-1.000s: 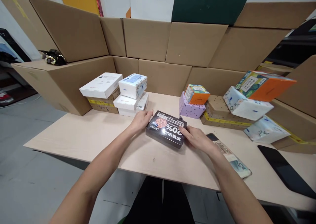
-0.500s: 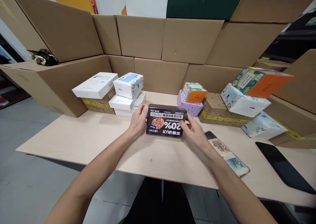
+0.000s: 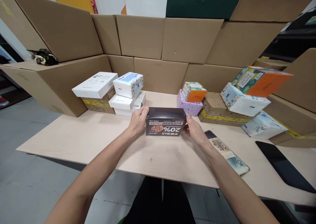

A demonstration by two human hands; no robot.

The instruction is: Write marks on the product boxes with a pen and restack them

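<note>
A black chocolate box (image 3: pixel 166 122) with upside-down white lettering, "20%" and a round food picture sits between my hands over the middle of the table. My left hand (image 3: pixel 138 119) grips its left end, thumb near the top edge. On the right end, my right hand (image 3: pixel 195 127) holds it with the fingers curled at the side. The dark top face and the printed face both show. Whether the box's underside touches the table I cannot tell.
White boxes (image 3: pixel 96 85) and a tissue pack (image 3: pixel 128 84) are stacked at left. An orange box (image 3: pixel 194 91) tops a purple box (image 3: pixel 189 105). More tissue packs (image 3: pixel 244 98) and cartons pile at right, near a banknote-patterned pouch (image 3: pixel 228 153) and black tablet (image 3: pixel 283 166). Cardboard walls (image 3: pixel 160 74) enclose the back.
The black box has tilted between my hands, so more of its dark top face shows and its printed face looks shorter. My right thumb has moved off the printed face to the edge.
</note>
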